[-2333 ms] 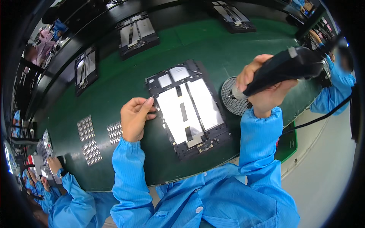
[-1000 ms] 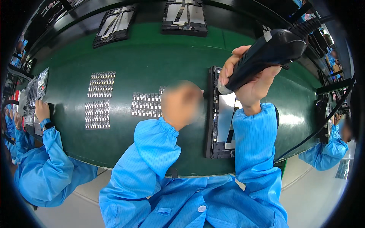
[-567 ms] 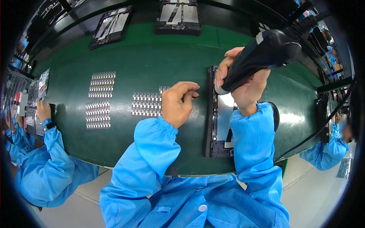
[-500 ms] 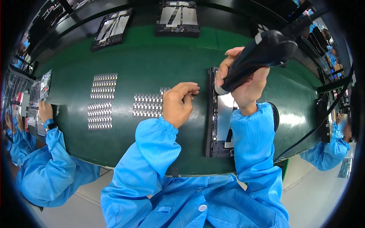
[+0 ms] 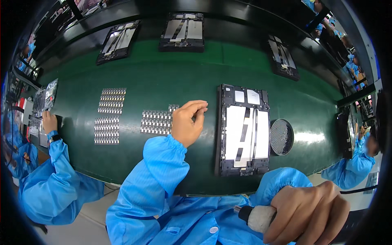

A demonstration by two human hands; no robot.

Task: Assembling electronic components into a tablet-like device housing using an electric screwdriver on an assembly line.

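Note:
My right hand [image 5: 307, 214] is low at the right, close to my body, wrapped round an electric screwdriver [image 5: 261, 217]. Its grey barrel, black collar and metal tip point to the left, while the rest is hidden by my fingers. Over the bench, my left hand [image 5: 188, 123] is closed in a pinch; whatever its fingertips hold, if anything, is too small to make out. Beside that hand lies a block of small parts with light tabs [image 5: 155, 121]. Between my hands an opened tablet-like device [image 5: 265, 122] lies flat, with white panels and black strips showing in its black frame.
A round dish [image 5: 281, 137] of tiny pieces stands right of the device. Two more blocks of small parts [image 5: 111, 100] lie left. Similar devices [image 5: 182, 32] rest along the back. A co-worker's hand [image 5: 50, 121] is at the left; another person [image 5: 355, 163] sits at the right.
My right hand has brought the electric screwdriver down from above the device to beside my body, uncovering the device and dish. My left hand stays pinched near the small parts; the view has shifted slightly.

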